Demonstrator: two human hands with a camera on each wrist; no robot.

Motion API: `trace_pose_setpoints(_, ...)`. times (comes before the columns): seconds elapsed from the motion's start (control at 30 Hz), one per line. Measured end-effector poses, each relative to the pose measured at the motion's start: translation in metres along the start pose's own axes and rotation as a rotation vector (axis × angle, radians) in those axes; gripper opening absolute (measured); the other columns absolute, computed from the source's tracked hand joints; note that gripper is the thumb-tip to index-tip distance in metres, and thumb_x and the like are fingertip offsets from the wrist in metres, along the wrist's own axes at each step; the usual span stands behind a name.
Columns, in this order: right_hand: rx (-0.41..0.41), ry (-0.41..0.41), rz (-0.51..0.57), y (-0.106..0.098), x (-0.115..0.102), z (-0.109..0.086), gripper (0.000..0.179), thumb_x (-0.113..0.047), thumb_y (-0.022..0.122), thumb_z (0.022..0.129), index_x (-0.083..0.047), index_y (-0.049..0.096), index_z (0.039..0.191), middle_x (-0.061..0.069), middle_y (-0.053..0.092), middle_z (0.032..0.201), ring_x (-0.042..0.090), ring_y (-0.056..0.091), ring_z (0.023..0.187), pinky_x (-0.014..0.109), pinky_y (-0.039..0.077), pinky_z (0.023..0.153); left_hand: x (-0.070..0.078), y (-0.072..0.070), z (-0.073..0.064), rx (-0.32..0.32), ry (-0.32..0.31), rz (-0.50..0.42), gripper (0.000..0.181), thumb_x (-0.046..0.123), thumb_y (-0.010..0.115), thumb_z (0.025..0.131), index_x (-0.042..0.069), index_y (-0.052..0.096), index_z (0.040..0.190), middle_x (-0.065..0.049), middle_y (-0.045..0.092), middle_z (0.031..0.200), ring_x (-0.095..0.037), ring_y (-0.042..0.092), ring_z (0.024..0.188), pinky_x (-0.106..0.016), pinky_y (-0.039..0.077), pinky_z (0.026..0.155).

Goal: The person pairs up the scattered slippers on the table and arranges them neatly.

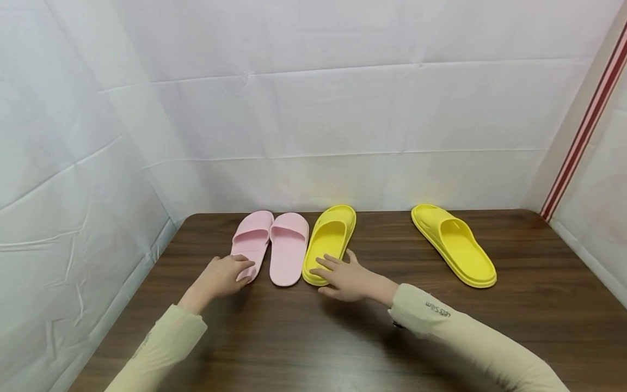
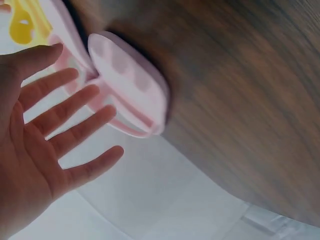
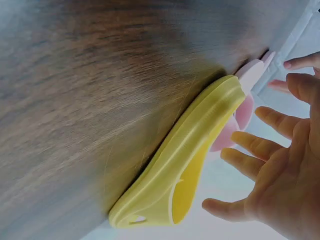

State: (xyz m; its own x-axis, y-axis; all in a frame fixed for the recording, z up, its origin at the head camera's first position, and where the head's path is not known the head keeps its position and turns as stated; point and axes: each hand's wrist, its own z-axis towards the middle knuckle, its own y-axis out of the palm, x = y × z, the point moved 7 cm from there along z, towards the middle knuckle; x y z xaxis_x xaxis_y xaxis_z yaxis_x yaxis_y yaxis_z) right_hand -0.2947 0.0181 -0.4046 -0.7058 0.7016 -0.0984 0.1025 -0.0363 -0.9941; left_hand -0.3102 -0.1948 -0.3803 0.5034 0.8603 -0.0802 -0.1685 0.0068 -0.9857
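Observation:
Two pink slippers stand side by side at the back of the table, the left pink slipper (image 1: 256, 224) tilted a little and touching the other pink slipper (image 1: 286, 262). Right of them lies a yellow slipper (image 1: 329, 239). My left hand (image 1: 226, 275) hovers over the heel end of the left pink slipper, palm down; its fingers (image 2: 75, 131) are spread in the left wrist view. Over the yellow slipper's heel end is my right hand (image 1: 349, 279), whose fingers (image 3: 260, 145) are also spread and hold nothing.
A second yellow slipper (image 1: 462, 251) lies apart at the right, its heel angled toward the front right. The dark wooden table (image 1: 294, 348) ends at a white cloth backdrop (image 1: 333, 114), with more white cloth at both sides.

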Motion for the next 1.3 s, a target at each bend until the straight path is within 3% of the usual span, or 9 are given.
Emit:
trace_pose_setpoints(0.17,-0.013,0.005,0.029,-0.004,0.001,-0.01,0.046,-0.041,0.042,0.091,-0.021,0.04,0.133,0.007,0.033,0.144,0.024,0.027,0.135,0.063,0.013,0.1,0.019,-0.014,0.003,0.109,0.012,0.045,0.029,0.022,0.061,0.079,0.007,0.063,0.104,-0.009,0.063,0.104,-0.027,0.059,0.098,-0.046,0.044,0.072)
trace_pose_setpoints(0.33,-0.007,0.002,0.015,-0.006,0.004,-0.02,0.045,-0.038,0.043,0.092,-0.02,0.041,0.133,0.008,0.034,0.143,0.025,0.029,0.134,0.065,0.014,0.099,0.04,-0.026,0.006,0.233,0.065,0.041,0.027,0.019,0.062,0.079,0.009,0.064,0.103,-0.007,0.064,0.103,-0.025,0.057,0.099,-0.045,0.044,0.074)
trace_pose_setpoints(0.63,0.035,-0.039,-0.015,-0.003,0.016,-0.044,0.046,-0.036,0.045,0.091,-0.018,0.041,0.133,0.009,0.037,0.141,0.028,0.032,0.132,0.068,0.016,0.095,0.08,-0.031,0.013,0.232,0.178,0.011,0.031,0.022,0.062,0.08,0.01,0.062,0.108,-0.007,0.062,0.109,-0.026,0.056,0.102,-0.044,0.044,0.08)
trace_pose_setpoints(0.8,0.051,-0.019,-0.026,-0.003,0.027,-0.058,0.046,-0.035,0.047,0.09,-0.018,0.041,0.133,0.01,0.037,0.14,0.029,0.033,0.131,0.068,0.018,0.095,0.101,-0.033,0.015,0.27,0.269,0.043,0.032,0.024,0.062,0.08,0.01,0.061,0.109,-0.006,0.062,0.11,-0.026,0.056,0.104,-0.042,0.044,0.079)
trace_pose_setpoints(1.0,0.063,0.012,0.005,-0.008,0.036,-0.072,0.048,-0.035,0.047,0.09,-0.017,0.04,0.134,0.01,0.036,0.141,0.028,0.033,0.131,0.067,0.016,0.095,0.117,-0.036,0.017,0.349,0.349,0.08,0.032,0.023,0.065,0.078,0.011,0.06,0.108,-0.006,0.063,0.106,-0.027,0.056,0.102,-0.041,0.044,0.078)
trace_pose_setpoints(1.3,0.104,0.028,-0.03,-0.01,0.048,-0.086,0.048,-0.035,0.048,0.09,-0.018,0.039,0.134,0.009,0.039,0.14,0.027,0.035,0.13,0.066,0.021,0.094,0.137,-0.032,0.018,0.405,0.414,0.147,0.034,0.032,0.063,0.079,0.015,0.06,0.108,-0.002,0.062,0.106,-0.023,0.056,0.102,-0.04,0.043,0.08)
